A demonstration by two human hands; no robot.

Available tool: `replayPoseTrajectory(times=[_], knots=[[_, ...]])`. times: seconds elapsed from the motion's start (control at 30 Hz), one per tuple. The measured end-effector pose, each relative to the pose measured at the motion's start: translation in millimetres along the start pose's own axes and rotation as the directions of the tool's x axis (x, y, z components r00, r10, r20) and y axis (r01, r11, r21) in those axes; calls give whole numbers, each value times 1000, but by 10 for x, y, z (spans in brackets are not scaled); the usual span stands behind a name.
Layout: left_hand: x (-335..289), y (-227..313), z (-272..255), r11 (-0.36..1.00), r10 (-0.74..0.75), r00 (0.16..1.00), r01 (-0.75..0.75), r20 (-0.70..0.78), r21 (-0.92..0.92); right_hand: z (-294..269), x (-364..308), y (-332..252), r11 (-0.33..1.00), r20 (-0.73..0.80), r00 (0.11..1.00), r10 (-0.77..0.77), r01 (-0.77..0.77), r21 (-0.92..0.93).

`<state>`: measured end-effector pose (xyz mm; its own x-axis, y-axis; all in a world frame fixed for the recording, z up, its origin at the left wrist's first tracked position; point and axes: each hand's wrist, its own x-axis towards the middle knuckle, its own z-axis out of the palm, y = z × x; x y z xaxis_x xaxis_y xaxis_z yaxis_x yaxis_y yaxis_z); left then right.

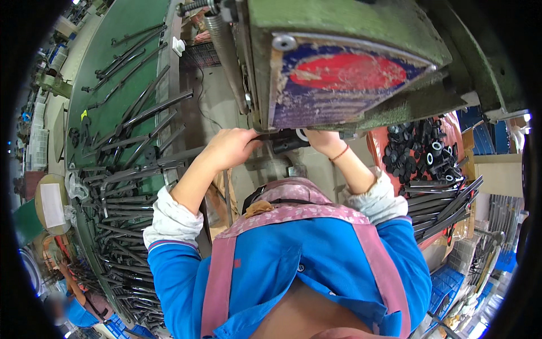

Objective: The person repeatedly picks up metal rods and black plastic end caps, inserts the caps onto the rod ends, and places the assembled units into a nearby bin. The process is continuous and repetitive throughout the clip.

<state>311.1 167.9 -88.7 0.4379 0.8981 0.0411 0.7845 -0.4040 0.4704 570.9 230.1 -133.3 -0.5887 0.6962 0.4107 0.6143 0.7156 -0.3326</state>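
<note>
Left hand (232, 146) under the lower edge of a green machine head (350, 20), fingers and thumb closed on one end of a short black tube (289, 144). Tube lies roughly crosswise between the two hands, in front of the wearer's chest. Right hand (325, 142) at the tube's other side, just beside a white ring (302, 135); its fingertips run behind the machine's nameplate (339, 79), so cannot tell whether they are apart or clamped. Thin cord on that wrist. Coil spring (222, 53) at the machine's left flank.

To the left: green bench (135, 14), long black rods (152, 116) laid across it, more in a dense pile nearer the body. To the right: red sheet (375, 148) bearing loose black caps (402, 148) and several white rings; black bars (437, 206) stacked just below. Blue crate (446, 289) lower right.
</note>
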Motion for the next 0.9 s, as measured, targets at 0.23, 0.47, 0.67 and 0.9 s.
replayPoseTrajectory(times=[0.23,0.47,0.67,0.9], knots=[[-139,44,-9,998,-57,998,57,29,8,256,-184,236,948,102,994,-34,64,-313],[-817,-432,-121,984,12,963,36,-269,175,445,-491,735,991,7,999,32,-31,-127],[-839,-375,-90,986,-53,952,98,-302,134,423,-375,458,705,-62,929,365,-232,670],[-825,-341,-110,978,-68,959,118,-276,169,318,-253,272,536,-22,907,420,-228,813]])
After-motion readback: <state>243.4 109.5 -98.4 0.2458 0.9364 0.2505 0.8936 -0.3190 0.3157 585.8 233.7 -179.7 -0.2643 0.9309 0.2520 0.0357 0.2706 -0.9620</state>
